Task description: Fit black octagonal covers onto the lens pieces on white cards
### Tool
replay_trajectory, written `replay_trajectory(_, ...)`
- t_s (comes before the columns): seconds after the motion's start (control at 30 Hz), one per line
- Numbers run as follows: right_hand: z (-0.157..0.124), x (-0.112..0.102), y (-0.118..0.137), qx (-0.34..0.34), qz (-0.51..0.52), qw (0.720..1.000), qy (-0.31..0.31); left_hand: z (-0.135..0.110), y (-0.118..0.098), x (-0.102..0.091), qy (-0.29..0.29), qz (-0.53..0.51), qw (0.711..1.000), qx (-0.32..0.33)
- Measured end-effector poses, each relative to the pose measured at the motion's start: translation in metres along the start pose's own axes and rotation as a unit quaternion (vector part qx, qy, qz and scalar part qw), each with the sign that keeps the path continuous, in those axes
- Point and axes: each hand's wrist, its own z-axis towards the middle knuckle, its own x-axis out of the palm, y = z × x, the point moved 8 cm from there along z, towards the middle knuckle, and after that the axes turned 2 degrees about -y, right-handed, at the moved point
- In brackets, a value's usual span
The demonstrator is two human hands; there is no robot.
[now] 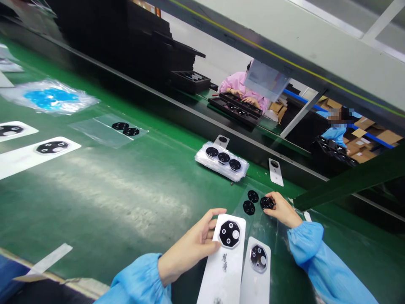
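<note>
My left hand (194, 245) grips the upper left edge of a white phone back cover (216, 280), thumb over its face. The cover bears a black camera plate with round holes and dark lettering. A second white back cover (255, 283) lies to the right of it, lower on the bench. On a clear plastic sheet above the covers, my right hand (284, 210) pinches the right edge of a black camera lens cover (266, 203). Two more black lens covers (249, 207) sit beside it on the sheet.
A stack of clear bags with black lens covers (224, 157) stands at the back. More back covers (60, 147) lie left, near a film sheet (101, 128) and a bag of blue pieces (52, 99). A green post (351, 179) slants at right. Co-workers (240, 84) sit beyond.
</note>
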Motion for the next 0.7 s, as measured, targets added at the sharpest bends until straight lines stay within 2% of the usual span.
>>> replay_trajectory(0.7, -0.0038, 0.0013, 0.0006, 0.005, 0.049, 0.999, 0.022, -0.0014, -0.0029, 0.0024, -0.009, 0.0, 1.0, -0.012)
